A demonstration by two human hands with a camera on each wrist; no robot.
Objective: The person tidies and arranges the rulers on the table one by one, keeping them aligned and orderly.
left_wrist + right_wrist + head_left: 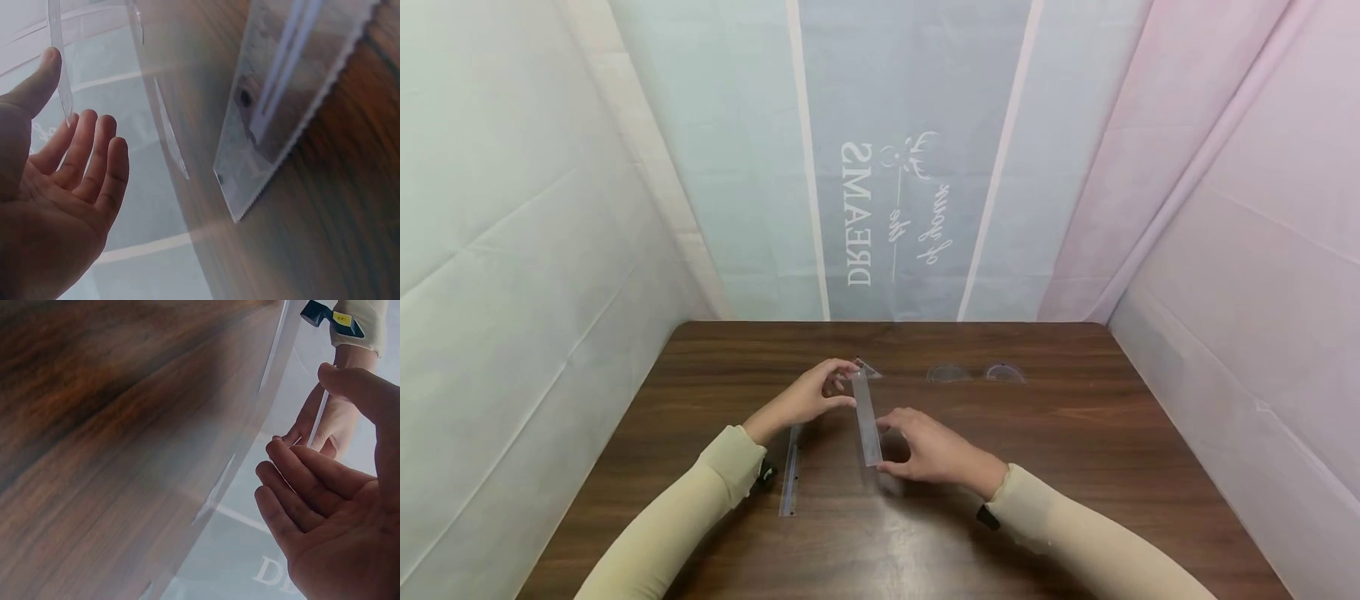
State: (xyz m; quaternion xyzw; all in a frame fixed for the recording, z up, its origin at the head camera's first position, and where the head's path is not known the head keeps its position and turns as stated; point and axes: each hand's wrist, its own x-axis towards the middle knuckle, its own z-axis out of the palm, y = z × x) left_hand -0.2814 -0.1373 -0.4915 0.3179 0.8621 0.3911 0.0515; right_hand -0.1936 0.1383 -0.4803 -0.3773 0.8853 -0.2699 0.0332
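Observation:
A clear ruler (866, 421) is held up over the wooden table, slanting between both hands. My left hand (816, 393) pinches its far end between thumb and index finger; the other fingers stay loosely spread in the left wrist view. At the near end, my right hand (928, 446) holds the right edge with thumb and fingertips. The right wrist view shows this ruler (319, 415) nearly edge-on, between the right thumb and index finger. A second clear ruler (789, 483) with a blue stripe lies beneath my left wrist; its wavy edge shows in the left wrist view.
A clear set square (868, 370) lies just beyond the left fingertips. Farther right, two clear protractors (949, 373) lie side by side near the back of the wooden table (1075, 450). Fabric curtains (910, 75) surround the table at the back and sides.

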